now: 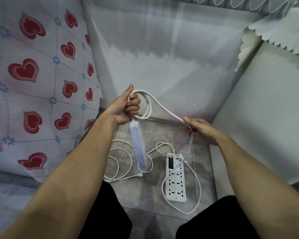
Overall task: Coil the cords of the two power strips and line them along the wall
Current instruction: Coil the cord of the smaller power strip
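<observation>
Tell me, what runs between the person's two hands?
In the head view, a white cord spans from the coil gripped in the left hand to the right hand, with only the wall behind it.

1. The heart-print bedcover (33,83) is pale lilac, with red hearts edged in pink and a dotted blue grid with small blue flowers.
2. The hanging power strip (138,144) is white with a violet tint.
3. The floor power strip (176,178) is white, with dark sockets.
4. Both cords (150,107) are white.
5. The floor tiles (145,195) are mottled grey.
6. The wall (162,57) is pale grey.
7. The trousers (214,219) are black.
</observation>
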A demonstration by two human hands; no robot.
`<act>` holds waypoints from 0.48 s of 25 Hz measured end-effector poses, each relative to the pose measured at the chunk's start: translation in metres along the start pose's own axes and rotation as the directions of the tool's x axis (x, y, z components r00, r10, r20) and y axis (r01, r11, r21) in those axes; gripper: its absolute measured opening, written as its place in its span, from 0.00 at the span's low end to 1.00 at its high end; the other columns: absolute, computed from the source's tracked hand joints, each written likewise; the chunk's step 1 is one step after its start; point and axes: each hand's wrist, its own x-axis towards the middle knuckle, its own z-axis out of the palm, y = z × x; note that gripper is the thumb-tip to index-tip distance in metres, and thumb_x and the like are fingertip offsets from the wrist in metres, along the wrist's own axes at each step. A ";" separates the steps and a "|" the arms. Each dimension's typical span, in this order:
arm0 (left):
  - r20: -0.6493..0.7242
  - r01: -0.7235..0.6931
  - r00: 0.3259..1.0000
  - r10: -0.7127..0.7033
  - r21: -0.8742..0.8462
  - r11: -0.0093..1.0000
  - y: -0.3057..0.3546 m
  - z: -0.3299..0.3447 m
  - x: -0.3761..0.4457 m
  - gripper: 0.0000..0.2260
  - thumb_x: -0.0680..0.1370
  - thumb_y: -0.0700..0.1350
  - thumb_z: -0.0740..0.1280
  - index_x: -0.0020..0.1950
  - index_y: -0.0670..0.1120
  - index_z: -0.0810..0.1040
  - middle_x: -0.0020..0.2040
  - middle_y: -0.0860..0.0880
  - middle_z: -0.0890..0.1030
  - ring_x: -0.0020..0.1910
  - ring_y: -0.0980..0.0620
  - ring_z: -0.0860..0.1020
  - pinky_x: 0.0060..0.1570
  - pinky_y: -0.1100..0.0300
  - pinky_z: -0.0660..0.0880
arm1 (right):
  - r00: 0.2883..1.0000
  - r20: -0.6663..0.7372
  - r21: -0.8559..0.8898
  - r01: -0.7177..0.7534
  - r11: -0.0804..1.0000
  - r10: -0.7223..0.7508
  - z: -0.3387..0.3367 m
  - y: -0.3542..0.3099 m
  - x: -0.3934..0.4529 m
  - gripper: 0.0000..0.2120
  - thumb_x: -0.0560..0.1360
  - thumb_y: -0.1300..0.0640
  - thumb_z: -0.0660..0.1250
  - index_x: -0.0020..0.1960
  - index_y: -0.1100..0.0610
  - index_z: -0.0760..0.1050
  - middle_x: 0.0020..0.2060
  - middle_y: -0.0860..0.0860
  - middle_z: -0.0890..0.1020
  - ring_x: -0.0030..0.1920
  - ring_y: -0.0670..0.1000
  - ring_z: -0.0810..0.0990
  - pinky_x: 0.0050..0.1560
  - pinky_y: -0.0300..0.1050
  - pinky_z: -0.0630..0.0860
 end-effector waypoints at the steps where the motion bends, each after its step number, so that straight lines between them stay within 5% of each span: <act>1: -0.031 -0.022 0.999 0.021 -0.025 0.999 0.000 -0.002 0.001 0.21 0.81 0.60 0.54 0.33 0.50 0.62 0.21 0.54 0.60 0.17 0.59 0.57 0.22 0.66 0.52 | 1.000 0.009 0.067 0.000 0.998 0.000 -0.003 0.004 0.000 0.14 0.72 0.45 0.67 0.38 0.56 0.76 0.29 0.48 0.76 0.33 0.46 0.73 0.37 0.38 0.69; 5: -0.093 -0.082 0.993 0.077 -0.053 0.995 0.000 -0.003 0.001 0.21 0.81 0.60 0.54 0.33 0.50 0.63 0.22 0.54 0.60 0.19 0.59 0.56 0.24 0.66 0.54 | 0.996 -0.079 0.039 0.048 0.998 -0.045 -0.002 0.004 0.003 0.05 0.75 0.61 0.68 0.41 0.59 0.81 0.26 0.45 0.78 0.29 0.44 0.74 0.33 0.34 0.70; 8: -0.076 -0.104 0.992 0.103 -0.018 0.994 0.000 0.002 0.003 0.20 0.82 0.59 0.52 0.34 0.49 0.63 0.23 0.54 0.61 0.19 0.58 0.58 0.24 0.67 0.58 | 0.989 -0.035 -0.270 0.131 0.954 -0.145 0.011 -0.022 0.011 0.06 0.72 0.57 0.73 0.36 0.53 0.80 0.23 0.45 0.76 0.26 0.45 0.70 0.29 0.38 0.66; 12: -0.069 -0.084 0.994 0.084 0.004 0.996 -0.002 0.003 0.007 0.20 0.83 0.57 0.50 0.35 0.48 0.64 0.24 0.52 0.63 0.21 0.56 0.60 0.25 0.64 0.65 | 0.943 0.161 -0.555 0.330 0.763 -0.291 0.050 -0.071 0.012 0.10 0.70 0.54 0.75 0.33 0.52 0.77 0.23 0.44 0.75 0.27 0.42 0.72 0.33 0.41 0.69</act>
